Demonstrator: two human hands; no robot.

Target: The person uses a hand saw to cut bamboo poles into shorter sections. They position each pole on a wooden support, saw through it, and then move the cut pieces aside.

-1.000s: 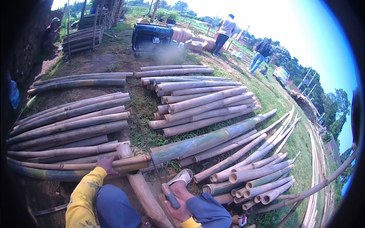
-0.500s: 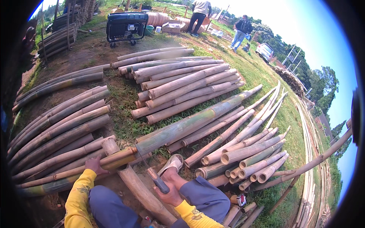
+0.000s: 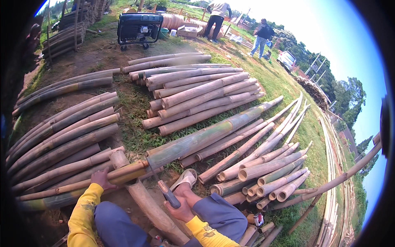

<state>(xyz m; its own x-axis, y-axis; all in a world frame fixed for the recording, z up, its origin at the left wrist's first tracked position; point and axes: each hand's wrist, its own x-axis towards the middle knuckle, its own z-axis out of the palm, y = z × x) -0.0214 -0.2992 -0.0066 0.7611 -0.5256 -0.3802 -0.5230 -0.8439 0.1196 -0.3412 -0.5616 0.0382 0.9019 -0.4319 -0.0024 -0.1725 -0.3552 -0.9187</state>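
Observation:
A long green and yellowish bamboo pole (image 3: 185, 142) lies slantwise in front of me, propped over a thick bamboo piece (image 3: 154, 212). My left hand (image 3: 103, 180) rests on its yellowish near part, fingers bent over the pole. My right hand (image 3: 181, 209) is wrapped around the dark grip of a hand saw (image 3: 168, 193). The saw's thin blade, seen nearly edge-on, reaches up against the pole's side, where the yellowish part meets the green. My sandalled foot (image 3: 185, 180) is just right of the saw.
Cut bamboo poles lie in stacks at the left (image 3: 66, 136), far middle (image 3: 201, 92) and right (image 3: 271, 175). A black generator (image 3: 139, 31) stands beyond, near coiled orange tubing (image 3: 173, 20). Two people (image 3: 216, 18) stand farther back, and a white car (image 3: 286, 60) is parked at the right.
My right hand and the saw have shifted very slightly up and left. The left hand stays on the pole, and the view has tilted a little.

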